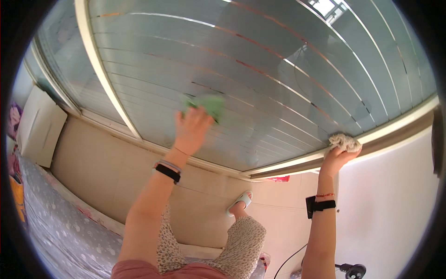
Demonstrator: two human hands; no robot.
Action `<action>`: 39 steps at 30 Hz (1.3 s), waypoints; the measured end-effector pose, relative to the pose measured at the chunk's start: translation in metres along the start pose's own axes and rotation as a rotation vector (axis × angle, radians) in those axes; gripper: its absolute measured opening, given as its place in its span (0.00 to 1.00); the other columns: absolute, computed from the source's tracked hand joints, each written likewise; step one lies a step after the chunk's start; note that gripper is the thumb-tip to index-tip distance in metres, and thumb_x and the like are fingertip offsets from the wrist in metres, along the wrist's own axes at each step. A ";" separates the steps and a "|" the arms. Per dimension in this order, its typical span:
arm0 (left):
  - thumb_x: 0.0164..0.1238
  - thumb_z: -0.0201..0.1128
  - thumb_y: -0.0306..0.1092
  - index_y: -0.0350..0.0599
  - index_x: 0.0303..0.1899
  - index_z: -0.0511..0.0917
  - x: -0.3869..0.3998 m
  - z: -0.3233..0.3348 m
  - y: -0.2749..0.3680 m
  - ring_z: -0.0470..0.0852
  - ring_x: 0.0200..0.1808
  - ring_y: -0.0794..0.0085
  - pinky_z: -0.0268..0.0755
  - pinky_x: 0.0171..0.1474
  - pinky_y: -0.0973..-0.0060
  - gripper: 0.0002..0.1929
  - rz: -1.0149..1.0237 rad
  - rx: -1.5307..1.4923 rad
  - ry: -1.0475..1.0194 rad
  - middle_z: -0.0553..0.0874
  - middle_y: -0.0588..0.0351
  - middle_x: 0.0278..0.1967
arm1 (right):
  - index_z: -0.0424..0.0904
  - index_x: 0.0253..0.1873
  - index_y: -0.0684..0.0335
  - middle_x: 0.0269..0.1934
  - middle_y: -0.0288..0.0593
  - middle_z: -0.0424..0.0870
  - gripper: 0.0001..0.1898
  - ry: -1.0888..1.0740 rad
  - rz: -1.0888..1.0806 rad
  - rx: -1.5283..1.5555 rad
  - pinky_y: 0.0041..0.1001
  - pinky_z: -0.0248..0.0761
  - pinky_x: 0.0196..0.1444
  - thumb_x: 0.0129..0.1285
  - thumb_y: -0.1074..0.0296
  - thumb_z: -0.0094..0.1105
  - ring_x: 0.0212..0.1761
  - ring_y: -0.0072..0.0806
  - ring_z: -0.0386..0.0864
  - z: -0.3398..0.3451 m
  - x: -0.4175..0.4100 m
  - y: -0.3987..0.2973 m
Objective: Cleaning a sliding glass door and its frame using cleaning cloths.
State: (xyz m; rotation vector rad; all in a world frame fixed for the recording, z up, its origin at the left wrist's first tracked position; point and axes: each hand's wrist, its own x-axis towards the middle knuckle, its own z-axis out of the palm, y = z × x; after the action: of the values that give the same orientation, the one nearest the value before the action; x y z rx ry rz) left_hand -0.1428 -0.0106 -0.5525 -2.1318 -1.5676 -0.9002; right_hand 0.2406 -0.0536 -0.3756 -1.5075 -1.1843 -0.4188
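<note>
My left hand point(192, 130) holds a green cloth point(209, 106) against the striped glass panel point(244, 87) of a sliding door; cloth and fingers are blurred. At the right, my right hand point(335, 161) grips a bunched, beige, fluffy cloth point(344, 142) at the pale door frame point(386, 127), where the frame borders the glass. Thin clear and reddish reflecting stripes cross the frosted pane. Both wrists wear dark straps.
A bed with a grey patterned cover point(69, 216) lies at the lower left, near a white cabinet point(43, 125). A white surface point(383, 209) stands at the right. Below are the tiled floor point(202, 202), a slippered foot point(240, 204), a black cable point(291, 258) and a red object point(280, 179).
</note>
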 end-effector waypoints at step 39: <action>0.60 0.55 0.31 0.52 0.65 0.71 -0.018 0.074 0.176 0.73 0.49 0.77 0.64 0.55 0.74 0.27 0.770 -0.219 -0.080 0.77 0.69 0.56 | 0.43 0.71 0.76 0.62 0.65 0.57 0.35 0.010 -0.105 -0.065 0.41 0.58 0.66 0.63 0.75 0.49 0.63 0.55 0.63 -0.008 0.003 0.009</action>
State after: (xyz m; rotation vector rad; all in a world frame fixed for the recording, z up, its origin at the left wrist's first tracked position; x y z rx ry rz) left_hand 0.0407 -0.0370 -0.6032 -2.6306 -0.5656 -0.7277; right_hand 0.2516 -0.0581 -0.3756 -1.5013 -1.2556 -0.5399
